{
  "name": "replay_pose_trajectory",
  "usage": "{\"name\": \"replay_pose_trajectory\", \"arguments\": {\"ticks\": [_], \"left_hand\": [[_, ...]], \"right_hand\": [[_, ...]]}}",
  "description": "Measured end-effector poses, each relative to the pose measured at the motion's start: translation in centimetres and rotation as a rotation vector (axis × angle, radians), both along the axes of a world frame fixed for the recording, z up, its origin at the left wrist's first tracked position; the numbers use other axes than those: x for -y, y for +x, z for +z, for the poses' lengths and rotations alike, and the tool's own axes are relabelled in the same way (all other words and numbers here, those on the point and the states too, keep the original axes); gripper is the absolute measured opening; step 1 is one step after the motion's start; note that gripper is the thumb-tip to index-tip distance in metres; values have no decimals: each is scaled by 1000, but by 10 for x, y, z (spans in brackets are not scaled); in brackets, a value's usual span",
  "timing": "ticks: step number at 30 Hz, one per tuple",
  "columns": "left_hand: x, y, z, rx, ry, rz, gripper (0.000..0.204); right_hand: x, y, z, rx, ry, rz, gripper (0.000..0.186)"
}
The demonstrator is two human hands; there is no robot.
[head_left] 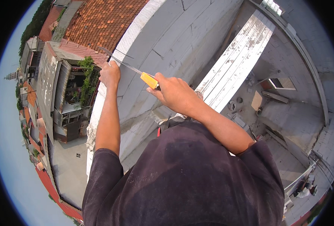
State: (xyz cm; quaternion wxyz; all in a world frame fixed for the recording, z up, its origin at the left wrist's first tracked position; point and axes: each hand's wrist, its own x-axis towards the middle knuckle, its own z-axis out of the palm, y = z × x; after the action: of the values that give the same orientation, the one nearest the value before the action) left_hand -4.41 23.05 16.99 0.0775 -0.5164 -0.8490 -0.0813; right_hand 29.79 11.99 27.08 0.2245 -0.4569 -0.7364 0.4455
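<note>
The long, thin grey blade (132,67) looks like smooth metal, its blocky yellow handle (149,80) like plastic. The pale grey block wall (167,41) is matt, rough along its edge. The person's dark short-sleeved shirt (189,173) is matt, dusty cloth. The long white ridged platform (234,56) has a patchy, worn finish.

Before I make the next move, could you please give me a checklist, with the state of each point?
1. Handle held: ok. The right hand is closed around the yellow handle.
2. Left hand away from blade: not ok. The left hand is right beside the thin blade; whether they touch is unclear.
3. Blade on the wall: cannot tell. It crosses over the pale wall, but contact is not visible.
4. Footing: cannot tell. The dark shirt hides most of it.
5. Left hand's grip: cannot tell. Its fingers are mostly hidden.
</note>
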Motion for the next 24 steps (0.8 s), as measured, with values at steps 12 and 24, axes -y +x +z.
{"name": "replay_pose_trajectory", "arguments": {"ticks": [12,24], "left_hand": [[3,18,19,106,30,46,56],[11,14,17,149,94,79,52]], "right_hand": [[-19,-44,31,45,114,36,37],[22,-24,55,176,210,17,40]]}}
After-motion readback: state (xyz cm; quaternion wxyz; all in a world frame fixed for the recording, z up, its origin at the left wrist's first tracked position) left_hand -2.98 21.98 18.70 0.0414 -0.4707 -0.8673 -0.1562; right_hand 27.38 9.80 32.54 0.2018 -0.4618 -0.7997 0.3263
